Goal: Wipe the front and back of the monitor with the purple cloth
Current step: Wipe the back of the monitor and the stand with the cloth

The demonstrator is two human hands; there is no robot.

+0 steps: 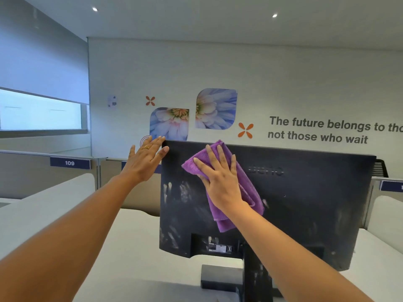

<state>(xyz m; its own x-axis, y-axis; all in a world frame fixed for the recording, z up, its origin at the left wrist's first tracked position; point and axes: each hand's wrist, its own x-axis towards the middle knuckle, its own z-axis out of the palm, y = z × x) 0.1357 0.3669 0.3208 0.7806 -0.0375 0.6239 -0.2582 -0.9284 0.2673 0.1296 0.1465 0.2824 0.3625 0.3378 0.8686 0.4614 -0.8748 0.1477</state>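
Left forearm (pixel 65 236) and right forearm (pixel 294 247) come in from the bottom edge, closest to the lens, both reaching up and away.

Monitor (pixel 305 203): straight ahead of both hands, upright on its stand (pixel 257 277) on the pale desk (pixel 130 247). The back panel faces the person and the screen side faces away, out of sight. Long axis runs left-right.

Left hand (pixel 145 159): fingers straight and spread, fingertips over the panel's top left corner, thumb against the left edge. It holds nothing (it looks like a brace against the push, though that is a guess).

Right hand (pixel 220 182): flat, fingers extended, palm pressing the purple cloth (pixel 248 190) onto the upper left part of the panel. The cloth is folded, one corner poking above the fingertips near the top edge, the rest trailing below the wrist. The hands are apart, with the corner of the panel between them.

Key relation: pale dust smears (pixel 174 190) lie just left of and below the cloth, with more lower down near the bottom left corner. The wide right half of the panel stretches away from the cloth hand along the long axis. The right hand is the only one with the cloth, and the nearest dirt is a short sweep down-left. The far right edge likely needs a long reach across.

Back in progress; the state of the front cannot be judged from here.
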